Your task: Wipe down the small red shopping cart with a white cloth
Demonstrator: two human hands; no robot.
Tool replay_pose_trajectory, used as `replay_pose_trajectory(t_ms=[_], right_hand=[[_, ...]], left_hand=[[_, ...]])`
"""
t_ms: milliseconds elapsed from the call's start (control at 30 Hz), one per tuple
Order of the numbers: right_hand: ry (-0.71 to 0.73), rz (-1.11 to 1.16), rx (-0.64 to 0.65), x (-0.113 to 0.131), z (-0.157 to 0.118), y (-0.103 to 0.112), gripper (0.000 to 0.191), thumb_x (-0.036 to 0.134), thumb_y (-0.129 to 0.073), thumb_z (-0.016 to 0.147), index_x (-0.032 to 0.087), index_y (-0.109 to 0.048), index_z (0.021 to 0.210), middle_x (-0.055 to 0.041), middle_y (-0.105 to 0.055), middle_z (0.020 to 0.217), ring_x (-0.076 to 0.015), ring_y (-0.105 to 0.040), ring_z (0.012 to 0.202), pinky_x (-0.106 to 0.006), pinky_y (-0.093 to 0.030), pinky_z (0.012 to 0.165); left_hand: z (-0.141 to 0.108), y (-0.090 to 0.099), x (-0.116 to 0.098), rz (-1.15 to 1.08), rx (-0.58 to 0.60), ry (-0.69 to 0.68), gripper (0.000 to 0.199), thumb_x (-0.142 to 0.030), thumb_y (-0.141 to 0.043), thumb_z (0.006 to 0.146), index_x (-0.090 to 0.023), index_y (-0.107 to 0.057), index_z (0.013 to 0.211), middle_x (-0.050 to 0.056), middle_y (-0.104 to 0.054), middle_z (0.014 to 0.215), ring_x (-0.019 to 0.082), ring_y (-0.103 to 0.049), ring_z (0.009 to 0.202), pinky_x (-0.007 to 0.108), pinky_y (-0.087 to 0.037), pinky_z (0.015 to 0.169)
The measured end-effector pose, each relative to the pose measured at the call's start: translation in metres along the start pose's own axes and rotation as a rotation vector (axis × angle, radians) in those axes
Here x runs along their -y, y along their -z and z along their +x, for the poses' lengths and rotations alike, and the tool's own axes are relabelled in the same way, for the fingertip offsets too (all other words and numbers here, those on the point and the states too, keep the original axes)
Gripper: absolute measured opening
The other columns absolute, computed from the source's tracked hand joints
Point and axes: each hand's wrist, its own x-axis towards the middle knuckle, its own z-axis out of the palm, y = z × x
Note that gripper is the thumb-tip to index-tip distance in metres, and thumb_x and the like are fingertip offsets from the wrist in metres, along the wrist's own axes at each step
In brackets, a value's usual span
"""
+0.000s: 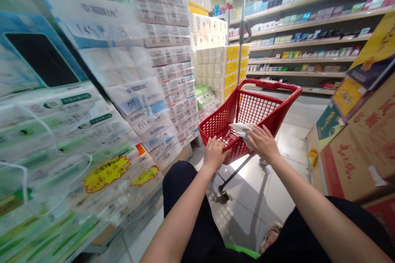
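A red shopping cart [261,107] with a perforated plastic basket stands in front of me on its wheels. My left hand [214,153] rests on the near left rim of the basket, fingers curled over the edge. My right hand [263,141] holds a crumpled white cloth or tissue [242,129] against the near right rim, its fingers lying over the white material. Some small items lie in the basket behind the cloth, too indistinct to name.
Stacked tissue packs [135,86] line the left, with a phone [43,59] and a white cable [57,152] on them. Cardboard boxes [364,144] stand at the right. Stocked shelves [302,41] fill the back. Tiled floor [293,144] shows beside the cart.
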Motion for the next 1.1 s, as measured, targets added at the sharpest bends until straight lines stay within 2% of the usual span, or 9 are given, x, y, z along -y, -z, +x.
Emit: replay_pose_trajectory(t_ms=[100, 200, 400, 500, 600, 767, 833, 933, 1100], right_hand=[[-0.092, -0.038, 0.009, -0.031, 0.012, 0.000, 0.043, 0.038, -0.032, 0.101, 0.030, -0.056, 0.135, -0.0006, -0.054, 0.144, -0.0213, -0.043, 0.138, -0.049, -0.022, 0.120], [-0.104, -0.037, 0.007, -0.033, 0.016, -0.003, 0.042, 0.039, -0.033, 0.100, 0.028, -0.058, 0.132, -0.0023, -0.057, 0.141, -0.0223, -0.043, 0.137, -0.047, -0.026, 0.119], [-0.103, -0.009, -0.088, 0.010, 0.008, -0.015, 0.048, 0.038, -0.039, 0.095, 0.021, -0.051, 0.138, -0.0074, -0.050, 0.144, -0.0272, -0.032, 0.142, -0.047, -0.025, 0.120], [-0.089, 0.008, -0.076, 0.034, 0.004, -0.016, 0.051, 0.037, -0.043, 0.095, 0.021, -0.047, 0.143, -0.0070, -0.044, 0.150, -0.0284, -0.027, 0.144, -0.048, -0.023, 0.121], [-0.061, 0.029, -0.062, 0.061, 0.001, -0.015, 0.055, 0.036, -0.044, 0.095, 0.021, -0.042, 0.148, -0.0068, -0.039, 0.154, -0.0289, -0.023, 0.147, -0.048, -0.022, 0.121], [0.038, 0.063, -0.037, 0.097, -0.002, -0.012, 0.058, 0.036, -0.044, 0.096, 0.021, -0.037, 0.152, -0.0059, -0.034, 0.158, -0.0285, -0.020, 0.149, -0.048, -0.022, 0.122], [0.105, 0.056, -0.015, 0.092, -0.001, -0.008, 0.058, 0.034, -0.043, 0.097, 0.025, -0.035, 0.153, -0.0041, -0.035, 0.158, -0.0266, -0.024, 0.148, -0.048, -0.020, 0.122], [0.163, 0.017, 0.024, 0.059, 0.001, 0.002, 0.057, 0.033, -0.042, 0.096, 0.029, -0.035, 0.153, -0.0025, -0.039, 0.156, -0.0241, -0.032, 0.144, -0.048, -0.017, 0.123], [-0.017, -0.069, -0.037, -0.007, 0.002, 0.014, 0.052, 0.032, -0.039, 0.095, 0.029, -0.043, 0.147, -0.0032, -0.048, 0.150, -0.0250, -0.037, 0.141, -0.051, -0.016, 0.122]], left_hand=[[-0.001, -0.003, 0.000, -0.019, -0.015, -0.002, 0.036, -0.051, -0.057, 0.093, -0.020, -0.063, 0.109, 0.009, -0.064, 0.121, 0.028, -0.044, 0.137, 0.051, -0.027, 0.120], [0.000, -0.006, 0.004, -0.023, -0.013, -0.003, 0.037, -0.051, -0.059, 0.091, -0.019, -0.063, 0.110, 0.009, -0.063, 0.123, 0.029, -0.043, 0.138, 0.051, -0.027, 0.120], [0.003, 0.000, 0.019, 0.051, 0.021, 0.018, 0.053, -0.043, -0.066, 0.089, -0.030, -0.050, 0.138, 0.007, -0.058, 0.133, 0.031, -0.041, 0.138, 0.054, -0.029, 0.118], [0.004, 0.004, 0.016, 0.104, 0.037, -0.047, 0.053, -0.027, -0.055, 0.095, -0.034, -0.040, 0.145, 0.005, -0.055, 0.138, 0.027, -0.046, 0.133, 0.051, -0.029, 0.119], [0.005, 0.003, 0.006, 0.120, 0.019, -0.038, 0.045, -0.015, -0.044, 0.096, -0.022, -0.044, 0.140, 0.008, -0.058, 0.131, 0.023, -0.055, 0.121, 0.046, -0.027, 0.120], [0.005, 0.003, -0.002, 0.143, -0.007, 0.074, 0.032, -0.023, -0.053, 0.090, -0.017, -0.054, 0.121, 0.012, -0.060, 0.118, 0.026, -0.056, 0.112, 0.053, -0.025, 0.118], [0.004, 0.006, 0.001, 0.127, -0.006, 0.079, 0.033, -0.024, -0.057, 0.086, -0.018, -0.054, 0.118, 0.012, -0.059, 0.121, 0.027, -0.055, 0.113, 0.052, -0.026, 0.117], [0.003, 0.013, 0.010, 0.042, 0.017, 0.048, 0.037, -0.022, -0.059, 0.082, -0.021, -0.053, 0.119, 0.009, -0.058, 0.123, 0.025, -0.054, 0.112, 0.047, -0.032, 0.114], [0.002, 0.017, 0.018, -0.037, 0.052, 0.029, 0.035, -0.022, -0.056, 0.083, -0.023, -0.053, 0.118, 0.006, -0.059, 0.119, 0.024, -0.054, 0.111, 0.043, -0.035, 0.113]])
